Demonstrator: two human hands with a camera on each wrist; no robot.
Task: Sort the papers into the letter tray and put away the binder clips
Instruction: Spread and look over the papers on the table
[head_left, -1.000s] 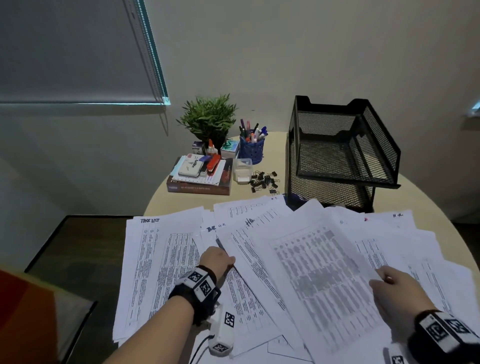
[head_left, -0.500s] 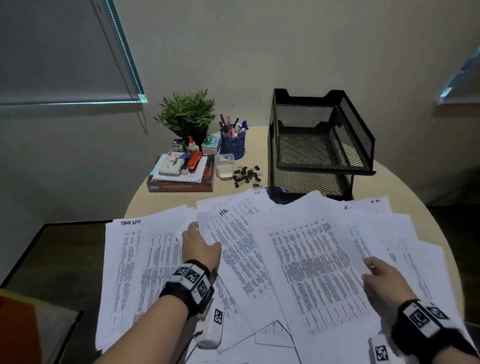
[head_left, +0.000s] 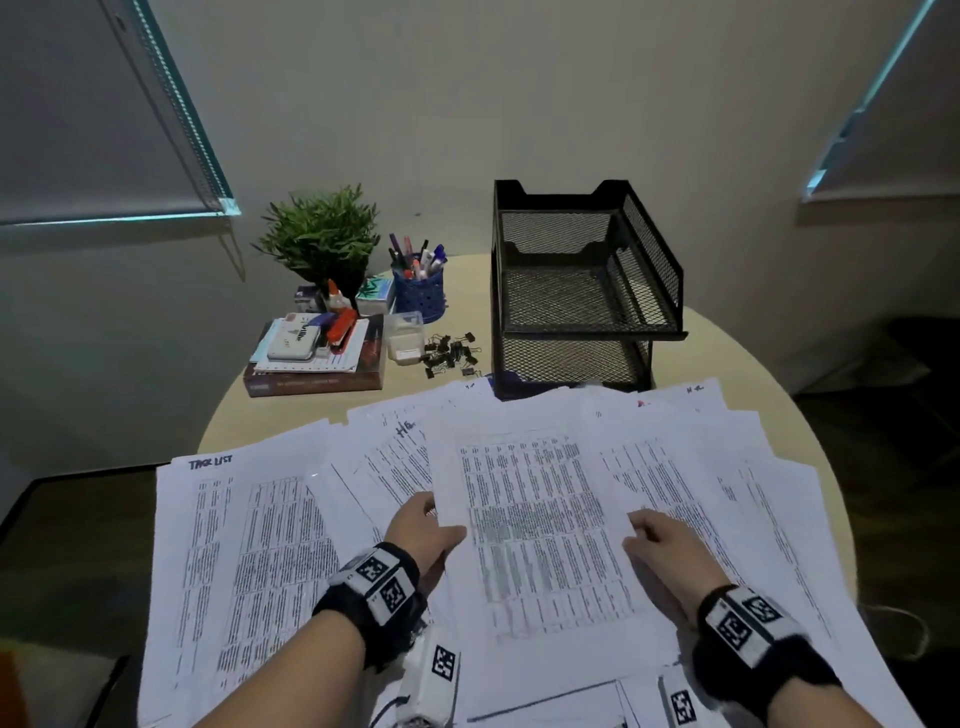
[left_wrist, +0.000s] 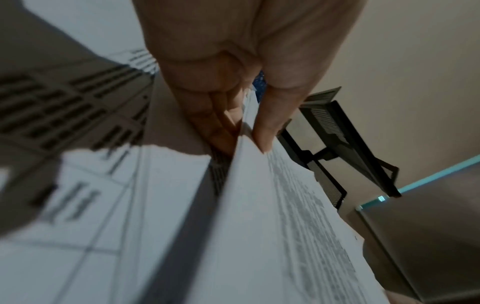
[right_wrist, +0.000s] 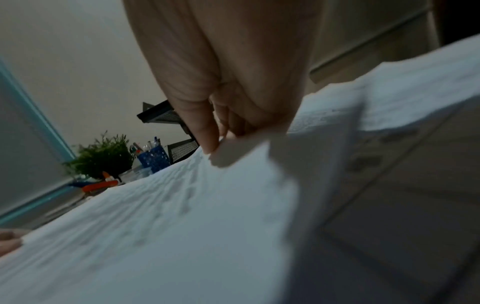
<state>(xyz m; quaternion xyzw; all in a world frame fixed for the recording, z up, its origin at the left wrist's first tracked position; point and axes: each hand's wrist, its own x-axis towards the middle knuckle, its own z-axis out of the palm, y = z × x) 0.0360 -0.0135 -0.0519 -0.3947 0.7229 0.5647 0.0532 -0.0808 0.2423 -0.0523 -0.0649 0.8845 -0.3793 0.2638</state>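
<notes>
Printed white papers lie fanned across the near half of the round table. One printed sheet sits on top in the middle. My left hand pinches its left edge, thumb on top and fingers under, as the left wrist view shows. My right hand pinches the sheet's right edge. A black mesh two-tier letter tray stands at the back, with nothing in its top tier. A heap of black binder clips lies just left of it, next to a small clear box.
At the back left stand a green potted plant, a blue pen cup, and a book stacked with a stapler and small items. The papers reach the tray's front foot. Dark floor lies beyond the table's edges.
The left hand moved right from the left-hand papers to the middle sheet's left edge and took hold. The right hand shifted left to the sheet's right edge. The head view moved closer.
</notes>
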